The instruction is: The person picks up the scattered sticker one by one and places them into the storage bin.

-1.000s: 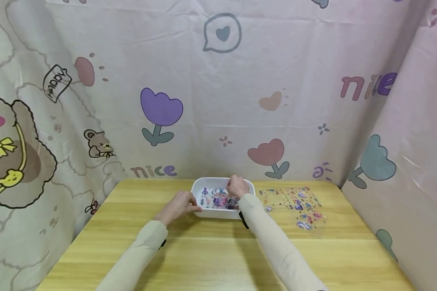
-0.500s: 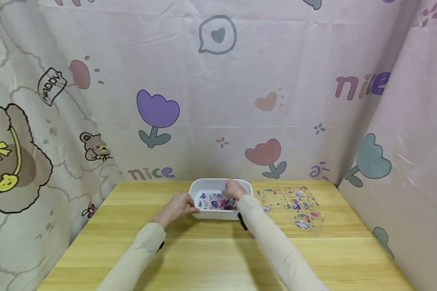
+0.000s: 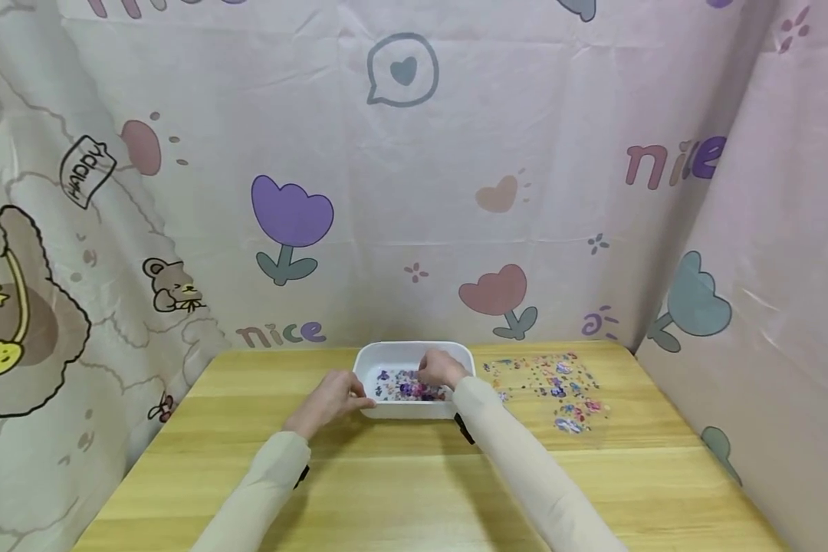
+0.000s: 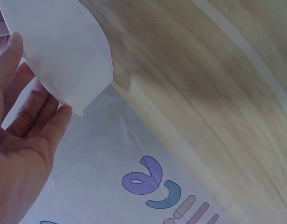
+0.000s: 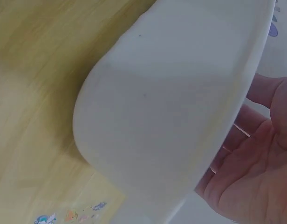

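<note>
A white plastic tub (image 3: 414, 411) stands near the back of the wooden table with small colourful cartoon stickers (image 3: 414, 389) in it. At the tub's left end, my left hand (image 3: 333, 398) grips the rim; in the left wrist view, the thumb and fingers of that hand (image 4: 29, 135) lie on both sides of the wall. Over the tub's right side, my right hand (image 3: 441, 369) reaches in with bent fingers just above the stickers. In the right wrist view, the tub wall (image 5: 157, 107) hides the fingertips of this hand (image 5: 255, 163), so what they touch cannot be seen.
To the right of the tub, clear sheets with colourful stickers (image 3: 559, 387) lie flat on the wooden table (image 3: 386, 491). A printed curtain (image 3: 400, 176) hangs behind the table and along both sides.
My right hand has moved lower and nearer within the tub, and the stickers under it look shifted. The left hand stays on the rim. The head view has turned slightly.
</note>
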Action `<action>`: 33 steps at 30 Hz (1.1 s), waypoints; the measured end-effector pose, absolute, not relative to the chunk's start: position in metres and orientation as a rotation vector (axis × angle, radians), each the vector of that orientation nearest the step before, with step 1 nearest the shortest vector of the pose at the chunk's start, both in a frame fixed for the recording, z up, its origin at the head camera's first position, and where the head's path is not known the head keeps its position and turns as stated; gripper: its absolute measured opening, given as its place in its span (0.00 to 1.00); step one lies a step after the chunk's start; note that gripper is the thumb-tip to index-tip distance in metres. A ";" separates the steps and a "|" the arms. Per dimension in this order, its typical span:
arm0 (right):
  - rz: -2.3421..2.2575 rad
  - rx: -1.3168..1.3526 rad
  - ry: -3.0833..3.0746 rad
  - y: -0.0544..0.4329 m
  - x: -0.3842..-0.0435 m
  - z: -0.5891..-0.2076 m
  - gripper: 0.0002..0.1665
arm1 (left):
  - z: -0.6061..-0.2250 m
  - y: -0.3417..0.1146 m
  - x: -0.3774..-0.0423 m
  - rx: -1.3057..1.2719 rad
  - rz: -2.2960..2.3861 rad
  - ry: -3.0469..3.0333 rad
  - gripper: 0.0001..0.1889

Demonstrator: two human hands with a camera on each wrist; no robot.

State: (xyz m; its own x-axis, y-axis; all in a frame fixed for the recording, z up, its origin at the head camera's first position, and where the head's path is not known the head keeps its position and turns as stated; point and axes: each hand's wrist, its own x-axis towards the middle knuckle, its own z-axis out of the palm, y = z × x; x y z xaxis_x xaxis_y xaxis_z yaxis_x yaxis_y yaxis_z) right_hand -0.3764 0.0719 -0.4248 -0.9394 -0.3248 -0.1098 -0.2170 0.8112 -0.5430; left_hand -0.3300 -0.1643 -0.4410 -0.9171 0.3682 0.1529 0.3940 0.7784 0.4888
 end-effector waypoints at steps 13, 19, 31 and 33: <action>-0.782 -0.527 2.950 0.082 -0.366 -0.428 0.11 | -0.442 -0.169 -0.327 -0.626 -0.816 -2.888 0.07; -0.837 -0.582 3.039 0.089 -0.363 -0.433 0.09 | -0.441 -0.169 -0.327 -0.623 -0.814 -2.889 0.07; -0.889 -0.589 3.184 0.121 -0.355 -0.429 0.06 | -0.442 -0.164 -0.327 -0.634 -0.786 -2.863 0.07; -0.900 -0.575 3.192 0.126 -0.355 -0.430 0.06 | -0.442 -0.163 -0.327 -0.617 -0.790 -2.868 0.07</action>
State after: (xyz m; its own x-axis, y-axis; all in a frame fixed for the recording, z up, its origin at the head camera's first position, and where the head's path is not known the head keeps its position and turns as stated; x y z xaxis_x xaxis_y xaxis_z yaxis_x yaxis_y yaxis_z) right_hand -0.3546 0.1262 -0.4298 -0.9173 -0.2604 0.3012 -0.3793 0.8013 -0.4627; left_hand -0.3267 -0.1633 -0.4419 -0.9125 0.3554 0.2024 0.4089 0.7829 0.4689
